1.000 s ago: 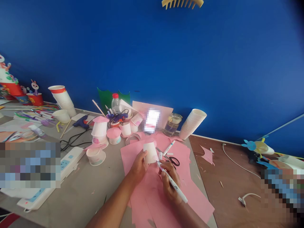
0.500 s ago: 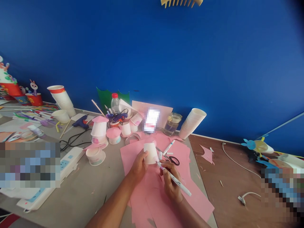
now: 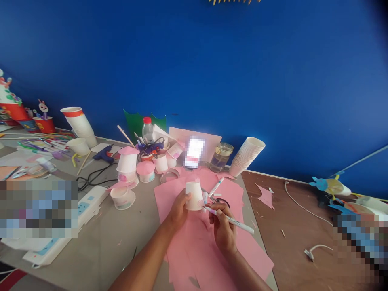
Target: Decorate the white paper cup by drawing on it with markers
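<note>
My left hand is closed around the left side of a white paper cup, which is held upside down. Pinkish pen marks show near the cup's lower right. In my right hand is a white marker, its tip pointing at the cup's lower right edge; whether it touches is too small to tell. Pink paper sheets lie under both hands. Just behind the right hand are scissors, partly covered, and a second white marker.
Cups with pink paper tops stand to the left, near a blue glue gun and a white power strip. At the back are a lit phone, a glass jar and a tall stack of paper cups.
My right hand and the marker have shifted slightly right, and the marker now lies at a flatter angle. The cup has moved a little to the right and stands more upright.
</note>
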Available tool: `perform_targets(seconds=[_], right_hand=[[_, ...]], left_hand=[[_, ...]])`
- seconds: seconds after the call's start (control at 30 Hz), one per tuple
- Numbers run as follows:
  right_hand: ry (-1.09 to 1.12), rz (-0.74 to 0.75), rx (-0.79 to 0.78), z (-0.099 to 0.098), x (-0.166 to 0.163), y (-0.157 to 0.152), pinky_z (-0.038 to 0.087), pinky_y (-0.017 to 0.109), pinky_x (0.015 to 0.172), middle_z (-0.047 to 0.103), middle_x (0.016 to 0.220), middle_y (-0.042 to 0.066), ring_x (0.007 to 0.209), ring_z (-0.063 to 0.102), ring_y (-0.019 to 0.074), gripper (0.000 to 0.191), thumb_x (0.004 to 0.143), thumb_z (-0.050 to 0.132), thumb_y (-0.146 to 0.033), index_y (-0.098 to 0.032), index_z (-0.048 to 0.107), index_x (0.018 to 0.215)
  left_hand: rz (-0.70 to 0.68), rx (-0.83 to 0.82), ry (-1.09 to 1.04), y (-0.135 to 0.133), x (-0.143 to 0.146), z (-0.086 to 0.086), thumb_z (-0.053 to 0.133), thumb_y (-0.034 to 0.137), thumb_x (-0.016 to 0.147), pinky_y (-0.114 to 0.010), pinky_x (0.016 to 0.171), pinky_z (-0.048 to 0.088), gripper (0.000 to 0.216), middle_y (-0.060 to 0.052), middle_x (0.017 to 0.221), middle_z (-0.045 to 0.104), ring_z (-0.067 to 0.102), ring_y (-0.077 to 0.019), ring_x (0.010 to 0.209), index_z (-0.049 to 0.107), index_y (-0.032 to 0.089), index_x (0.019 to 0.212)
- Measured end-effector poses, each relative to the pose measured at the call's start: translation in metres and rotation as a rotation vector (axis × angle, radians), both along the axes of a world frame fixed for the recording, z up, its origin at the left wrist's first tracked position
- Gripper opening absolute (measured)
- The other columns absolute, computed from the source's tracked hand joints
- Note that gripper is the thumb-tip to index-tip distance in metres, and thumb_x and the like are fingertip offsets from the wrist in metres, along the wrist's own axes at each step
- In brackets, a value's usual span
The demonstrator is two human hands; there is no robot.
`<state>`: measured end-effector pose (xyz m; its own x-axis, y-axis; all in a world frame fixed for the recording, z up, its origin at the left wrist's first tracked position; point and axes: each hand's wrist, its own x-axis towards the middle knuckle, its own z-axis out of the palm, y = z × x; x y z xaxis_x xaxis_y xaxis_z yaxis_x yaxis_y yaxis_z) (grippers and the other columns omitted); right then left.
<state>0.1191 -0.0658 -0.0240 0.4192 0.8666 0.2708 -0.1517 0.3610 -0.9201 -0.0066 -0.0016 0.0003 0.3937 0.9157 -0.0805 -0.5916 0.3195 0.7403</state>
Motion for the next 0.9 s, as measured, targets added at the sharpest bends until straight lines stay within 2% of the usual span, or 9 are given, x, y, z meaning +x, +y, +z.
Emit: perform_targets(seconds=[0.37, 0.53, 0.77, 0.9], right_hand=[[0.008, 0.034, -0.029, 0.001, 0.001, 0.002, 0.038, 0.024, 0.046, 0.060, 0.071, 0.001, 0.049, 0.044, 0.0087, 0.026, 0.084, 0.061, -0.041, -0.019, 0.065, 0.071], [0.026, 0.077, -0.081, 0.003, 0.003, 0.003, 0.036, 0.022, 0.043, 0.057, 0.067, 0.001, 0.048, 0.044, 0.0092, 0.025, 0.082, 0.060, -0.039, -0.018, 0.065, 0.068], [0.122, 0.047, -0.140, 0.012, 0.006, 0.004, 0.035, 0.021, 0.042, 0.057, 0.063, 0.001, 0.047, 0.042, 0.0090, 0.026, 0.077, 0.062, -0.040, -0.019, 0.060, 0.063], [0.107, 0.055, -0.126, 0.012, 0.005, 0.004, 0.034, 0.021, 0.042, 0.055, 0.060, 0.000, 0.046, 0.041, 0.0090, 0.026, 0.077, 0.062, -0.040, -0.019, 0.060, 0.062]], left_hand=[[-0.007, 0.048, 0.015, 0.002, 0.000, -0.010, 0.066, 0.035, 0.078, -0.030, 0.069, 0.044, 0.028, -0.008, 0.088, 0.069, 0.063, -0.0212, 0.078, 0.068, 0.013, 0.096], [-0.024, 0.091, 0.056, 0.003, -0.002, -0.012, 0.065, 0.033, 0.079, -0.029, 0.067, 0.043, 0.026, -0.008, 0.087, 0.068, 0.060, -0.0188, 0.074, 0.068, 0.014, 0.096], [-0.013, 0.080, 0.056, 0.003, -0.002, -0.012, 0.066, 0.035, 0.079, -0.030, 0.068, 0.043, 0.034, -0.009, 0.092, 0.070, 0.062, -0.0221, 0.080, 0.068, 0.014, 0.106], [-0.019, 0.050, 0.037, 0.003, -0.001, -0.012, 0.068, 0.035, 0.077, -0.030, 0.067, 0.044, 0.037, -0.010, 0.092, 0.071, 0.064, -0.0231, 0.079, 0.067, 0.014, 0.107]])
